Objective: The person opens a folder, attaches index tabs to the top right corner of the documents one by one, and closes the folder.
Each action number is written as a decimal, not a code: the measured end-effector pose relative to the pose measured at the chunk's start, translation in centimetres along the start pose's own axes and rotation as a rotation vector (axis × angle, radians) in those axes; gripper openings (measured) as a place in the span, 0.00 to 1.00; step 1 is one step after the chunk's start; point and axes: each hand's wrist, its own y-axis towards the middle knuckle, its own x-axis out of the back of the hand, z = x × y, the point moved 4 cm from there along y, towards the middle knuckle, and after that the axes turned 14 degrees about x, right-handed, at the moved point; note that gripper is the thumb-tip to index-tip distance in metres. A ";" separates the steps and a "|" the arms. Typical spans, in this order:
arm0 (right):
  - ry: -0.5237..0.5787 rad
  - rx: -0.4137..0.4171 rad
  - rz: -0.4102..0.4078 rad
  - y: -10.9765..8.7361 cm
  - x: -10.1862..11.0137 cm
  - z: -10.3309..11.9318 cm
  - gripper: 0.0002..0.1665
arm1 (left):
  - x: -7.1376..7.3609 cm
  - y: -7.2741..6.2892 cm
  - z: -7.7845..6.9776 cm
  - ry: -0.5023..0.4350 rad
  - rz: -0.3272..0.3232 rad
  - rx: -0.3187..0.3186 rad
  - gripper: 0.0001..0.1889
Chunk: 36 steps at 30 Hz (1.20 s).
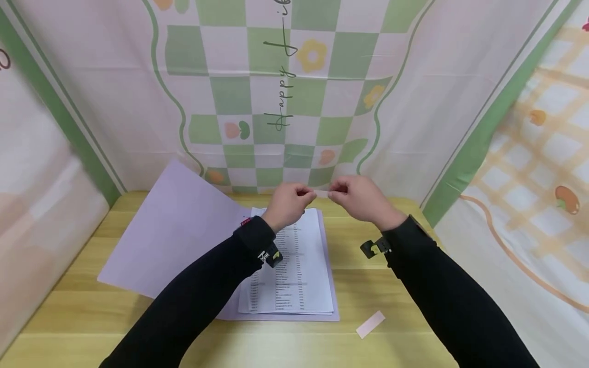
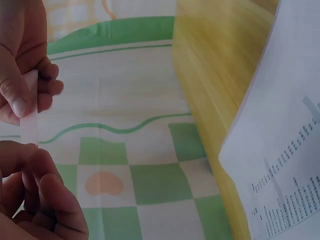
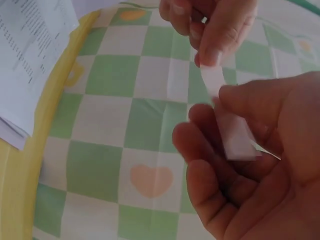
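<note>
Right hand (image 3: 280,175) with pinched strip (image 3: 233,132), palm-side end only in wrist views

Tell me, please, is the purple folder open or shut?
Open: its cover is spread to the left in the head view, leaving the printed sheets uncovered.

Counted two hands (image 1: 286,204) (image 1: 361,200), two pale strips (image 3: 234,135) (image 1: 370,324), one purple folder (image 1: 175,235), one stack of printed sheets (image 1: 317,250), one table (image 1: 363,286), two sleeves (image 1: 202,286) (image 1: 451,296), two wrist cameras (image 1: 272,255) (image 1: 375,247).
</note>
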 end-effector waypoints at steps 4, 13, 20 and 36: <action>0.073 -0.068 0.032 1.2 0.1 -1.2 0.08 | 0.2 1.3 -0.3 0.013 0.025 0.034 0.10; 0.199 -0.176 0.121 2.9 -1.2 -4.9 0.08 | -0.2 4.3 -0.3 0.016 0.129 0.138 0.10; 0.453 -0.351 0.068 3.6 -3.8 -8.4 0.12 | -1.0 6.8 1.1 -0.019 0.157 0.242 0.12; 0.635 -0.539 -0.043 2.9 -8.6 -12.4 0.13 | -4.5 11.4 6.3 -0.020 0.032 0.402 0.07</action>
